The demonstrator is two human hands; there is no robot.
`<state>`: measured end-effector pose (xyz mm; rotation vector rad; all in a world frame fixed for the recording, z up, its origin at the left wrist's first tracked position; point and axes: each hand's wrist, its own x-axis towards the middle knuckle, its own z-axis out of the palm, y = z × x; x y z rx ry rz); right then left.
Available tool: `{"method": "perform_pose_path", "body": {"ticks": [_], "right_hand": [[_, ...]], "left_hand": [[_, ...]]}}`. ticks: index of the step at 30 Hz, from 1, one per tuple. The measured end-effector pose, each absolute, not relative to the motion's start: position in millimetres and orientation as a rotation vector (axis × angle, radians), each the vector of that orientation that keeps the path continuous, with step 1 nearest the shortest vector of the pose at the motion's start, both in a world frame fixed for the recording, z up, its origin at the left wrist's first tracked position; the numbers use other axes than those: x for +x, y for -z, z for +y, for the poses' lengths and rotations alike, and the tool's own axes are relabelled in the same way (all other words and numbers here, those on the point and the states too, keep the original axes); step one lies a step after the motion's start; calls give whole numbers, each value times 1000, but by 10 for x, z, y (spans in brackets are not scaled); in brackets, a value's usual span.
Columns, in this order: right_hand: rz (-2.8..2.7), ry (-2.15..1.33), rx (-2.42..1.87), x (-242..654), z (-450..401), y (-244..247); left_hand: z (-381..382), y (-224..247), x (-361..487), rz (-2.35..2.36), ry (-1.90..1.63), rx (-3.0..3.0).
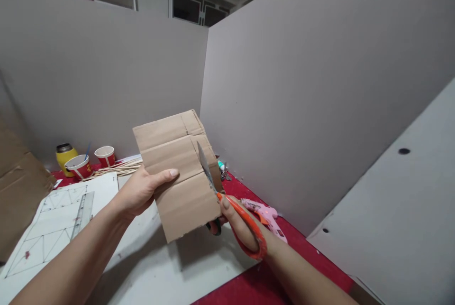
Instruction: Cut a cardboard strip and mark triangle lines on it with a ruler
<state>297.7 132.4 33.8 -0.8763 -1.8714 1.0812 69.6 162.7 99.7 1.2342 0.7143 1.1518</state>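
The left hand (145, 189) grips a piece of brown cardboard (174, 155) by its left edge, thumb flat on the face and fingers hidden behind. The cardboard is held up, tilted, in the middle of the scene, above a white board (159, 272). The right hand (236, 222) is closed around the orange handle of a pair of scissors (221, 197), thumb through the loop. 1 blade lies over the cardboard's face near its right side, pointing far; the other blade is hidden. Right of the blade, a strip of cardboard bends back. Dark marked lines run near the far right edge, and creases cross the face.

Just right of the right hand, a pink glue gun (266, 217) lies on a red surface (241, 291). Farther off, beside the cardboard, sits a small bottle with a green cap (221, 164).

On the left, a clear ruler (83, 212) lies on a sheet (33, 234) drawn with triangles. Beyond it are thin wooden sticks (117, 169), 2 red-and-white cups (85, 170) and a yellow bottle (64, 155). A cardboard box (21, 191) stands at the far left.
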Motion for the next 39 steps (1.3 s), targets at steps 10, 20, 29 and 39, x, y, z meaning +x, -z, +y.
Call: {"method": "perform_pose_path", "body": {"ticks": [10, 20, 29, 39], "right_hand": [[-1769, -1125, -910, 2916, 1297, -348], [-1722, -1143, -914, 2929, 1261, -308], [-1721, -1144, -871, 2907, 1240, -299], [-1661, -1192, -917, 2869, 1178, -274]], "left_hand": [[1640, -984, 685, 711, -1131, 1254], [1615, -1017, 693, 725, -1112, 1275], [1651, -1032, 694, 695, -1190, 1240], [1596, -1071, 727, 783, -1283, 1182]]}}
